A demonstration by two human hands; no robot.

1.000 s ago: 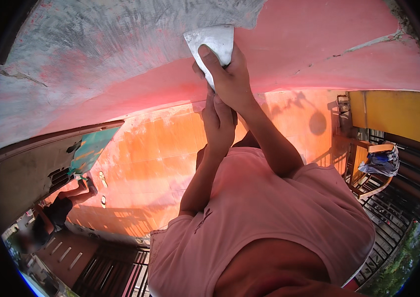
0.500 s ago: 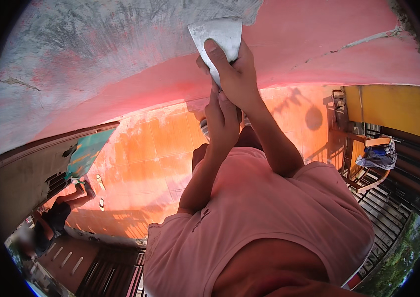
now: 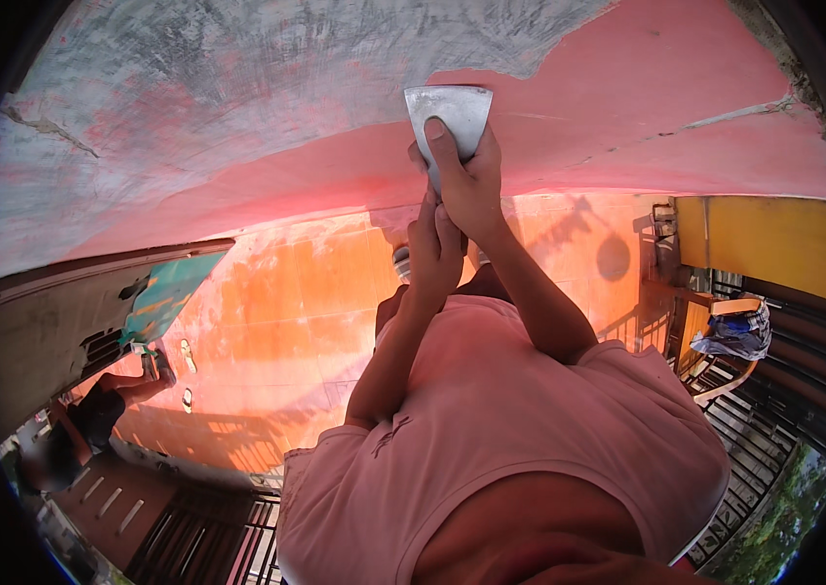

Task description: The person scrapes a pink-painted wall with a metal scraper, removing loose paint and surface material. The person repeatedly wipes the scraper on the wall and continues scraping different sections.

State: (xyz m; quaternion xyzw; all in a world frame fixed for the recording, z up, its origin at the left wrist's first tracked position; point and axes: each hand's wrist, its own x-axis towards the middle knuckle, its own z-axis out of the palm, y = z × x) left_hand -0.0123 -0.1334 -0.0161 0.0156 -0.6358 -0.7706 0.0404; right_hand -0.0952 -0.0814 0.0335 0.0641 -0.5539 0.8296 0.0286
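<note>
A metal scraper [image 3: 466, 109] with a wide, flared blade lies against the pink wall [image 3: 627, 107], its top edge near the border of a grey, bare-looking patch [image 3: 335, 58]. My right hand [image 3: 472, 185] grips the lower blade and neck, thumb pressed flat on the metal and fingers behind it. Just below, my left hand [image 3: 437, 252] is closed around the handle, which is mostly hidden by the fingers. Both arms reach up in front of my body.
Orange tiled floor [image 3: 276, 292] lies below the wall. At right stand a wooden chair [image 3: 725, 375] with cloth [image 3: 736, 330] on it and a yellow panel [image 3: 773, 239]. A person [image 3: 91, 419] sits at lower left, near sandals [image 3: 188, 356]. Cracks mark the wall.
The view has shifted, showing more of the wall above. Both hands and the scraper now appear lower and slightly to the right, the blade edge lower against the grey patch. The grip is unchanged.
</note>
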